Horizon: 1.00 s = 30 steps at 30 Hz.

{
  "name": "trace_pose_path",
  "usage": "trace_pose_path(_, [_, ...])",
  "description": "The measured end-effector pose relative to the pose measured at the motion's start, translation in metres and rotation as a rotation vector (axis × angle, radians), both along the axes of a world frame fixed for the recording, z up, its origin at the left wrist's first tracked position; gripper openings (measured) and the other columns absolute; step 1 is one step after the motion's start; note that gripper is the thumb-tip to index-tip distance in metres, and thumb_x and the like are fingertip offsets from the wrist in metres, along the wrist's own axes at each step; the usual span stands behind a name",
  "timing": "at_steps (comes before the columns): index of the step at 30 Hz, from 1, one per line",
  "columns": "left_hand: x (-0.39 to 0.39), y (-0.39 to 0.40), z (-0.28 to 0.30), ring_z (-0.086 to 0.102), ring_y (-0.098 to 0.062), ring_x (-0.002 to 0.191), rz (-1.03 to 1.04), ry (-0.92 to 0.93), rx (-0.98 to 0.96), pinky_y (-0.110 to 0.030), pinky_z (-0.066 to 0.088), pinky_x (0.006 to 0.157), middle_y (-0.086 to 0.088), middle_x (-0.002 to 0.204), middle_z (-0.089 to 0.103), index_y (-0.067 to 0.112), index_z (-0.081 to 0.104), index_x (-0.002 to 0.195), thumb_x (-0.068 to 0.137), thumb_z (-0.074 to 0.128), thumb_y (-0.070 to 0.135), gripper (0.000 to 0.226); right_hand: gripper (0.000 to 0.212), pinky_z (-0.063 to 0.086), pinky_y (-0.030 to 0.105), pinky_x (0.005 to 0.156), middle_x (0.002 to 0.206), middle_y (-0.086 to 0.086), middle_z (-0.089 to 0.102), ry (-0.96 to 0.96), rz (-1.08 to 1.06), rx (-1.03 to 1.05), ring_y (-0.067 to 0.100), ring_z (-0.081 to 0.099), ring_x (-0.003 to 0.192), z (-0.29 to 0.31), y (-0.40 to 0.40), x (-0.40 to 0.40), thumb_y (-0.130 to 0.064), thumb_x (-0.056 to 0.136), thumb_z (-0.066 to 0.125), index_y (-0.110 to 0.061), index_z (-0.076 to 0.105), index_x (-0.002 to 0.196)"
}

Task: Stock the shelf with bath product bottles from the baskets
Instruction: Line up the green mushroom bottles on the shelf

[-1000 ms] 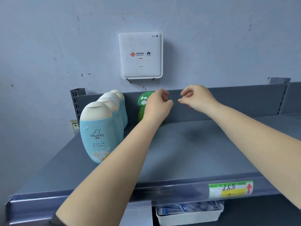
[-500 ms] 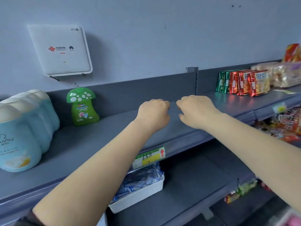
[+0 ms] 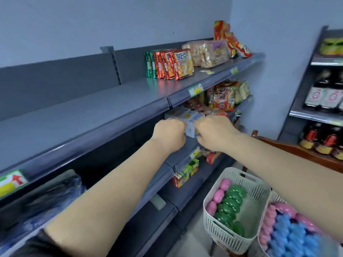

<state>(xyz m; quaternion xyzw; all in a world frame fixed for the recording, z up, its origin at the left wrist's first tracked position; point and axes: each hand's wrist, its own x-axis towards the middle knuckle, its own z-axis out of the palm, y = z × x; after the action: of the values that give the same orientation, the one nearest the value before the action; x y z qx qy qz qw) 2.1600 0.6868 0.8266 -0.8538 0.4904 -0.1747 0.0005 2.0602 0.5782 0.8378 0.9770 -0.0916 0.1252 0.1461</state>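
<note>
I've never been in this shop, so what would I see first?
First, two hands, the left hand and the right hand, close together in the middle, fingers curled and holding nothing. Low on the right sits a white basket full of green and pink bottles. Up on the grey top shelf, red snack packets stand in a row.

Single head view, looking forward-down along grey shelf [image 3: 96, 115], tilted, arm's reach.

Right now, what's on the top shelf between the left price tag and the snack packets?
Nothing: in the head view the top shelf is bare from the price tag to the snack packets.
</note>
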Motion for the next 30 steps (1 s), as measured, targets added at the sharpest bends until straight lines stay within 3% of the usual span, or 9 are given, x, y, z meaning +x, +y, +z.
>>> trace_pose_path(12, [-0.055,-0.141,-0.109,0.059,-0.030,0.100,-0.206,0.246,0.185,-0.030,0.042,0.069,-0.007,0.109,0.062,0.013,0.059,0.105,0.085,0.048,0.013,0.023,0.023,0.034,0.032,0.065,0.113,0.007,0.058,0.174,-0.254,0.238,0.029,0.056,0.106,-0.114,-0.120,-0.076,-0.023,0.090,0.050,-0.010,0.053,0.109])
trace_pose_path(19, [-0.033,-0.215,-0.194,0.058,-0.027,0.103,-0.269,0.555,0.289,-0.036,0.048,0.079,-0.005,0.111,0.060,0.015,0.060,0.106,0.086,0.050,0.021,0.023,0.027,0.046,0.033,0.073,0.110,0.006,0.060,0.188,-0.497,0.507,0.028,0.058,0.101,-0.188,-0.189,-0.076,-0.025,0.088,0.052,-0.011,0.056,0.110])
trace_pose_path(22, [-0.017,-0.246,-0.241,0.060,-0.030,0.099,-0.269,0.689,0.383,-0.035,0.047,0.073,-0.006,0.103,0.060,0.013,0.055,0.102,0.083,0.052,0.020,0.021,0.029,0.046,0.033,0.080,0.111,0.006,0.060,0.167,-0.617,0.638,0.028,0.058,0.103,-0.227,-0.216,-0.069,-0.025,0.085,0.054,-0.011,0.058,0.110])
trace_pose_path(25, [-0.007,-0.275,-0.287,0.060,-0.030,0.092,-0.288,0.753,0.534,-0.033,0.043,0.069,-0.004,0.087,0.051,0.016,0.043,0.087,0.085,0.048,0.019,0.006,0.031,0.042,0.029,0.077,0.114,0.008,0.059,0.165,-0.743,0.846,0.026,0.057,0.103,-0.275,-0.242,-0.063,-0.024,0.085,0.057,-0.010,0.056,0.112])
trace_pose_path(30, [0.007,-0.316,-0.365,0.058,-0.024,0.088,-0.207,0.959,0.592,-0.035,0.049,0.079,-0.007,0.099,0.059,0.013,0.055,0.110,0.085,0.055,0.016,0.025,0.036,0.037,0.025,0.076,0.115,0.011,0.059,0.131,-0.863,1.105,0.026,0.056,0.103,-0.358,-0.275,-0.056,-0.021,0.086,0.063,-0.003,0.056,0.117])
